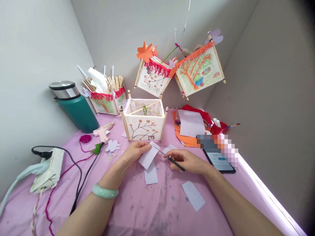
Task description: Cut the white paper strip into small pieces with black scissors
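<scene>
- The pink cloth [137, 209] is spread over the table and creased at the front; whatever lies on it could be shifted if the fabric were tugged.
- Two lanterns [199, 70] are hung at the back and could be set swinging if their wire were knocked.
- The box [145, 126] is stood upright in the middle; its drawn front could be scuffed by a knuckle pushed too far.
- The flask [76, 108] is placed by the wall and is probably threatened only by a wide sweep.
- The power strip [48, 170] is surrounded by cables; these could be caught by the left elbow, and the glue gun [103, 131] dragged.
- The left hand [134, 152] is pinched, thumb against finger, on a slip [149, 157]; the thumb could be nicked if the metal tip skidded.
- The right hand [185, 160] is curled around a black-handled tool [176, 163]; whether scissors or a knife is held cannot be told.
- The phone [219, 160] is laid beside the right forearm and could be nudged by it.
- The slip is held before the box, partly over another slip; it could be torn by too hard a push.
- Beads [112, 154] are strewn by the glue gun and could be scattered by a brushing sleeve or cord.
</scene>
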Demonstrator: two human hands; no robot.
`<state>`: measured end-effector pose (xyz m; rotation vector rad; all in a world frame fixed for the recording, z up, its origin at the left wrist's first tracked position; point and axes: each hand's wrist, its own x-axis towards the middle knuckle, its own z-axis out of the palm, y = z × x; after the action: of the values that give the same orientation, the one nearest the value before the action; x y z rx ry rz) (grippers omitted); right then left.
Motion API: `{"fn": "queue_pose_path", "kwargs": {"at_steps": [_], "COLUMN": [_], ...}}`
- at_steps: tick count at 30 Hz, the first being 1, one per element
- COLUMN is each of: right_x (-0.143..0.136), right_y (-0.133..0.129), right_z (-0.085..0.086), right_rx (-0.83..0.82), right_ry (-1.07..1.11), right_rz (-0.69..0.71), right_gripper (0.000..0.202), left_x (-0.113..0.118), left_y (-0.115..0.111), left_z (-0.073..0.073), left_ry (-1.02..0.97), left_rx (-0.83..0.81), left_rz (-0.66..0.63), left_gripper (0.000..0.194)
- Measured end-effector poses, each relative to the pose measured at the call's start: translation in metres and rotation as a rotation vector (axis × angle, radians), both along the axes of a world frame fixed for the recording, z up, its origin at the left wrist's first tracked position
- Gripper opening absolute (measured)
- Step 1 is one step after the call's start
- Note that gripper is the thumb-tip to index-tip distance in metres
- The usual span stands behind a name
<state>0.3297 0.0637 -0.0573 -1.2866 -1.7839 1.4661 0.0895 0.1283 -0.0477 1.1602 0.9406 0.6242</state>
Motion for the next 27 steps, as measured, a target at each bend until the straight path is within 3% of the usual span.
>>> {"fn": "queue_pose_path", "kwargs": {"at_steps": [18, 27], "right_x": [0.0001, -0.0003], "right_y": [0.0014, 0.0007], "right_z": [-0.0060, -0.0058], "right_rx": [0.064, -0.010], "right_ry": [-0.006, 0.038], "right_rz": [-0.015, -0.025], "right_gripper": [0.038, 0.033], "left_x": [0.0007, 0.0017], "left_y": [0.0002, -0.0018], "left_z": [0.0015, 0.0036], "left_ry": [0.063, 0.034], "left_rx": [0.035, 0.009], "left_rz": [0.031, 0.036], "left_gripper": [0.030, 0.030]}}
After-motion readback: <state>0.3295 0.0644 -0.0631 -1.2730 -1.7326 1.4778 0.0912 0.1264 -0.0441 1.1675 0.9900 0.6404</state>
